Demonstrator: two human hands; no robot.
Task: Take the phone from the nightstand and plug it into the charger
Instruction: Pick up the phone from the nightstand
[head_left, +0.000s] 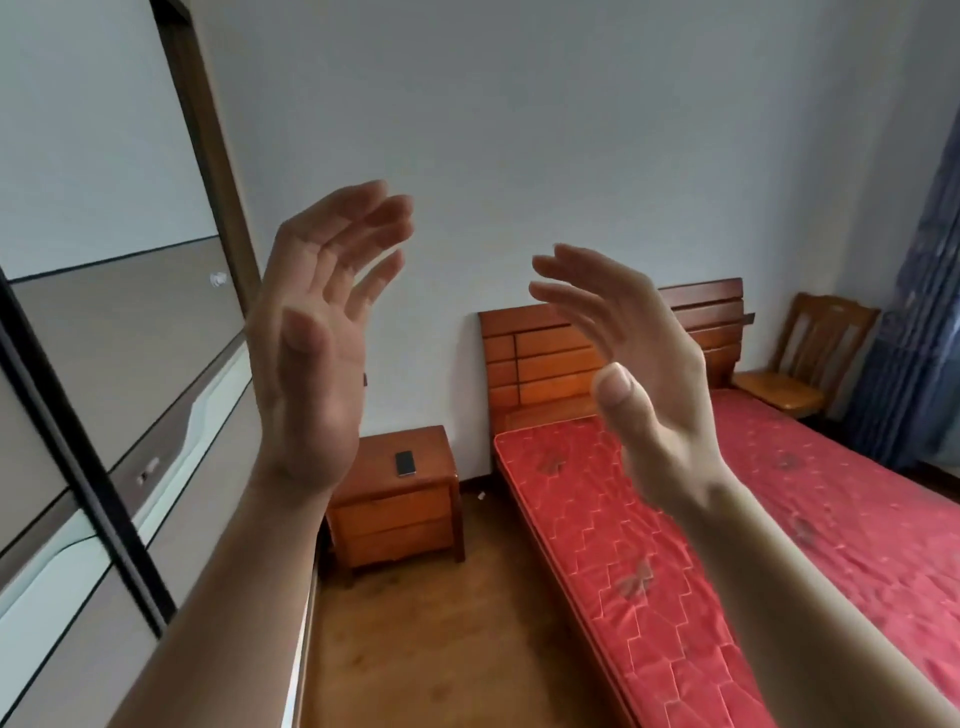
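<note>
A dark phone (405, 463) lies flat on top of the orange wooden nightstand (395, 525), which stands against the far wall between the wardrobe and the bed. My left hand (317, 343) is raised in front of me, palm facing right, fingers spread and empty. My right hand (639, 374) is raised opposite it, palm facing left, also empty with fingers apart. Both hands are well above and in front of the nightstand, far from the phone. No charger or cable can be made out.
A bed with a red mattress (727, 545) and wooden headboard (545, 358) fills the right side. A sliding-door wardrobe (104, 415) lines the left. A wooden chair (800, 364) and blue curtain (924, 312) stand at the far right. Wooden floor (441, 639) runs between wardrobe and bed.
</note>
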